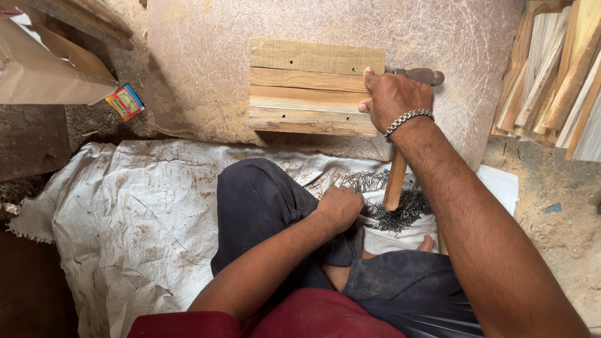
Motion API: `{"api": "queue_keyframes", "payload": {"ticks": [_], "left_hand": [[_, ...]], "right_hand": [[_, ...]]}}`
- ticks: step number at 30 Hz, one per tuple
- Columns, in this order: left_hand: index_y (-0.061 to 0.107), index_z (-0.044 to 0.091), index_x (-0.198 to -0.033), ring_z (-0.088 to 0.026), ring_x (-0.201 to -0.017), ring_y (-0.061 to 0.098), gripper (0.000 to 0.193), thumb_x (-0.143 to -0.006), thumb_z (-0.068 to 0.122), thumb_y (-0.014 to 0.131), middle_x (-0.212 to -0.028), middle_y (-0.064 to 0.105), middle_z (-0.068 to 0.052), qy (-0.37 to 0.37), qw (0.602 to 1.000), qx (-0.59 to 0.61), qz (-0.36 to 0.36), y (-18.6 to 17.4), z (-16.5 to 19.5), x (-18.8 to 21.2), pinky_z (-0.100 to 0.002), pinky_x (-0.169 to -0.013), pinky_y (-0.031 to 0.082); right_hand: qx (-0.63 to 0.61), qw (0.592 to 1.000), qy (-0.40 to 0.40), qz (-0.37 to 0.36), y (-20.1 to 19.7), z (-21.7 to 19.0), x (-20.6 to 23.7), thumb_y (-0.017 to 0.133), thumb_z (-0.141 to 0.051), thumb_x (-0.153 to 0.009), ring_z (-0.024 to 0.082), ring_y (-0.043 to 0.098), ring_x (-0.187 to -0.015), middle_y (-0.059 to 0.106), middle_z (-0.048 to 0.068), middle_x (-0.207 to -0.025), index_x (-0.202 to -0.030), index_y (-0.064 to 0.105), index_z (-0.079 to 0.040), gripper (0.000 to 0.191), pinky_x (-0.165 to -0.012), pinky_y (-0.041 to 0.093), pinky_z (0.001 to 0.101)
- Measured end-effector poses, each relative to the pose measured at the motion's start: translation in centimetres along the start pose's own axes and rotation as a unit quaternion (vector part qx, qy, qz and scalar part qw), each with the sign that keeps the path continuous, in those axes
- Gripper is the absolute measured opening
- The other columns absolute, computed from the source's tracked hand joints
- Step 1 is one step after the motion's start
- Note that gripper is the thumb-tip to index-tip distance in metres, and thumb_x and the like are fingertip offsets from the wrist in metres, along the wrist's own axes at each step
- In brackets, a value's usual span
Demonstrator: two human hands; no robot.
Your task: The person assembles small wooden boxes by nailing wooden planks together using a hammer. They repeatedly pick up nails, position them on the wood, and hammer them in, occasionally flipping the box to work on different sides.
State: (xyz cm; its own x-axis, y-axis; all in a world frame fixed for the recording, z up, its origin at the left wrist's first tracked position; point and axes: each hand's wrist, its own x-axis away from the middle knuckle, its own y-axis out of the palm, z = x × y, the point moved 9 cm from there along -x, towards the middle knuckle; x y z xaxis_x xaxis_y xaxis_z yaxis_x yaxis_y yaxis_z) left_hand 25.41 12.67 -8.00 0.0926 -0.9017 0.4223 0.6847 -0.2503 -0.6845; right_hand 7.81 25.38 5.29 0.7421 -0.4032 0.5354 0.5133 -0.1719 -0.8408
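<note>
The slatted wooden panel (313,87) lies flat on the pale fibrous board (438,37), its right edge touching the grip of the right hand (395,95), whose fingers are pressed tight round a hammer (400,156) near its dark head, the wooden handle hanging back toward the lap, seemingly so hand and tool together pin the panel steady. Nearer the body, the left hand (339,208) is curled almost to a fist at the edge of the loose nail pile (393,206) on the white sack (125,213); whether it pinches a nail I cannot tell.
</note>
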Motion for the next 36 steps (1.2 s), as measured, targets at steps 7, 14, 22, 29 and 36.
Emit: {"api": "queue_keyframes", "payload": {"ticks": [7, 14, 22, 29, 36], "left_hand": [[0.072, 0.001, -0.106, -0.028, -0.103, 0.07, 0.021, -0.09, 0.014, 0.067, -0.107, 0.07, -0.016, 0.0, 0.999, -0.031, -0.013, 0.0, 0.3, 0.2, -0.043, -0.083, 0.057], [0.071, 0.003, -0.103, -0.029, -0.099, 0.069, 0.02, -0.092, 0.018, 0.065, -0.105, 0.067, -0.015, 0.034, 0.998, -0.044, 0.012, -0.7, 1.3, 0.7, -0.044, -0.081, 0.056], [0.066, 0.002, -0.107, -0.033, -0.102, 0.07, 0.028, -0.08, 0.006, 0.064, -0.108, 0.068, -0.016, 0.02, 0.996, 0.09, 0.021, -2.5, 1.0, 1.7, -0.046, -0.084, 0.057], [0.065, 0.003, -0.109, -0.036, -0.098, 0.072, 0.027, -0.083, -0.001, 0.063, -0.105, 0.072, -0.017, 0.001, 0.988, 0.151, 0.02, -2.6, 0.3, 1.9, -0.047, -0.085, 0.058], [0.075, 0.006, -0.104, -0.035, -0.094, 0.072, 0.026, -0.081, -0.004, 0.066, -0.102, 0.074, -0.015, 0.006, 0.93, 0.314, 0.189, -6.9, -0.6, 4.0, -0.044, -0.084, 0.057]], "right_hand": [[0.008, 1.0, 0.008, -0.016, 0.2, 0.0, 0.2, 0.068, -0.037, -0.09, 0.02, 0.071, -0.086, 0.072, 0.008, -0.088, -0.147, 0.053, -0.018, 0.062, -0.076, 0.057, 0.0411], [0.003, 1.0, 0.0, 0.004, -0.1, 0.1, 0.0, 0.066, -0.035, -0.095, 0.021, 0.072, -0.088, 0.074, 0.007, -0.089, -0.146, 0.056, -0.017, 0.055, -0.077, 0.057, 0.0423], [0.007, 1.0, 0.01, -0.009, 0.0, 0.1, 0.1, 0.067, -0.037, -0.092, 0.022, 0.072, -0.091, 0.073, 0.008, -0.092, -0.147, 0.054, -0.019, 0.059, -0.079, 0.057, 0.0426], [0.004, 1.0, 0.005, -0.011, 0.1, 0.1, 0.0, 0.068, -0.038, -0.091, 0.022, 0.071, -0.092, 0.073, 0.008, -0.093, -0.147, 0.054, -0.019, 0.061, -0.08, 0.057, 0.0423], [-0.024, 1.0, 0.005, -0.01, 1.0, 0.7, -0.4, 0.065, -0.035, -0.096, 0.019, 0.072, -0.083, 0.074, 0.007, -0.091, -0.149, 0.053, -0.02, 0.056, -0.072, 0.057, 0.0401]]}}
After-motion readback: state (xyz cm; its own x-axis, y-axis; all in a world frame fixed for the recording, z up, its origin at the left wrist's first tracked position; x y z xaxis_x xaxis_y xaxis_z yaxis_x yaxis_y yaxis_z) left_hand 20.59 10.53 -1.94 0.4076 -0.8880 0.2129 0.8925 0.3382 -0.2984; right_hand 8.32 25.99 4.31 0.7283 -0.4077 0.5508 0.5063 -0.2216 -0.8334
